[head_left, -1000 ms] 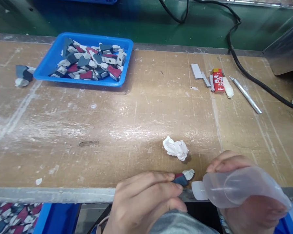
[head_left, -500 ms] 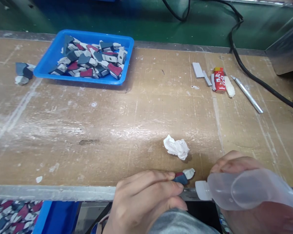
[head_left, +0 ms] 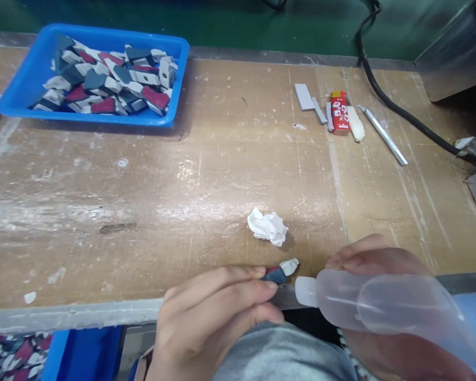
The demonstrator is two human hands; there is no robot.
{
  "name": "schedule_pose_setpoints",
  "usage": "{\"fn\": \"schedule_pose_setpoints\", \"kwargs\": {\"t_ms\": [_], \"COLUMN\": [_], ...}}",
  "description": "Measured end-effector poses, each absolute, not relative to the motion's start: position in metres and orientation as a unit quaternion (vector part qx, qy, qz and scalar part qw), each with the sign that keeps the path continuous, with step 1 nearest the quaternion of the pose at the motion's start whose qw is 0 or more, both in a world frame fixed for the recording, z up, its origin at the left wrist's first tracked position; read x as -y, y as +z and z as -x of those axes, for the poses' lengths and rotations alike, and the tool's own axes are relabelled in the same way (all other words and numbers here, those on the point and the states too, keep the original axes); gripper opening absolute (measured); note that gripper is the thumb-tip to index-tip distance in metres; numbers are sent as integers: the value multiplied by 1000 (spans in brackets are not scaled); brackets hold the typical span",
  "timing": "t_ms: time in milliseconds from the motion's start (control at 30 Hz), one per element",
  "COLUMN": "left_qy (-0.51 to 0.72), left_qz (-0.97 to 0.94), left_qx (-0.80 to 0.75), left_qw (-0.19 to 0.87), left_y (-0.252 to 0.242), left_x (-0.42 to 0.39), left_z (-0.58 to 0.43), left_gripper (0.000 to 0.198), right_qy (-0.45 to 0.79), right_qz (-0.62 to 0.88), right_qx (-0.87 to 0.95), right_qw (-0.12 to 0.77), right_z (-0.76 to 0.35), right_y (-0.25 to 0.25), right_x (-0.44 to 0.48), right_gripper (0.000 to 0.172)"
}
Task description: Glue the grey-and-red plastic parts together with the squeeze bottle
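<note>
My left hand (head_left: 218, 309) is closed on a small piece (head_left: 276, 274) in dark blue, maroon and white, at the table's front edge. The white end of the piece points right, out of my fingers. My right hand (head_left: 375, 259) is wrapped round a translucent plastic bottle (head_left: 384, 304), which lies sideways with its white cap towards the piece. Cap and piece are a little apart. Most of my right fingers are behind the bottle. A crumpled white tissue (head_left: 267, 226) lies just beyond the piece.
A blue tray (head_left: 103, 117) of similar pieces stands at the back left. Further right lie small grey blocks (head_left: 304, 97), a red packet (head_left: 340, 114), a craft knife (head_left: 384, 135) and a black cable (head_left: 404, 114). Below the front edge, bottom left, are more pieces (head_left: 18, 354).
The whole view has shifted, so tray, tissue and tools appear further left and slightly higher. Both hands keep their hold, and the bottle cap is still close to the piece.
</note>
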State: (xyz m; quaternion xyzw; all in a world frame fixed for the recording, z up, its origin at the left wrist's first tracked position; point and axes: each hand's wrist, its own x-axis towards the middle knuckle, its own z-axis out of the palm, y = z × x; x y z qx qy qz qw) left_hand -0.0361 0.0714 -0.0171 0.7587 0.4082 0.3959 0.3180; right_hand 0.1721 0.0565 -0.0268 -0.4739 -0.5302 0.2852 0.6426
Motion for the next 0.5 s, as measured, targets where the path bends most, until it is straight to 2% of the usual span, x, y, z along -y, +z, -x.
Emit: {"fn": "schedule_pose_setpoints", "kwargs": {"t_ms": [100, 200, 500], "left_qy": [391, 389, 396], "left_qz": [-763, -761, -755], "left_qx": [-405, -404, -415], "left_qw": [319, 327, 317], "left_y": [-19, -18, -19], "left_x": [-72, -72, -71], "left_z": [36, 36, 33], "left_gripper": [19, 19, 18], "right_qy": [272, 249, 204], "right_qz": [454, 445, 471], "right_qx": [506, 513, 534], "right_qw": [681, 690, 671], "right_z": [-167, -165, -165], "right_y": [-28, -28, -34], "right_x": [-59, -60, -62], "right_gripper": [46, 52, 55]}}
